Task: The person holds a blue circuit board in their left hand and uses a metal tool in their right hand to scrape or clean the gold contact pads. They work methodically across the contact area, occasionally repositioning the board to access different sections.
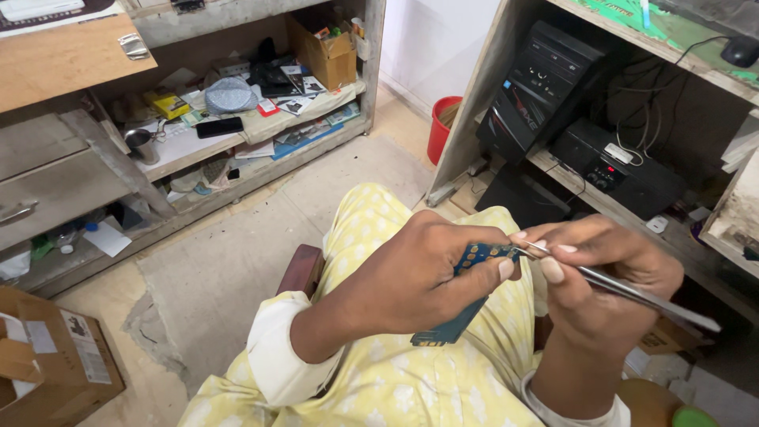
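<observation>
Fingers of your left hand pinch the blue circuit board; your right hand pinches metal tweezers touching its top edge.

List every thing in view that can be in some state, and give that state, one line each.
left hand: closed around the blue circuit board, held over the lap
right hand: pinching metal tweezers, tips at the board's top edge
drawer: shut
cardboard box on the shelf: open, filled
red bucket: upright
black phone: lying flat, screen dark
</observation>
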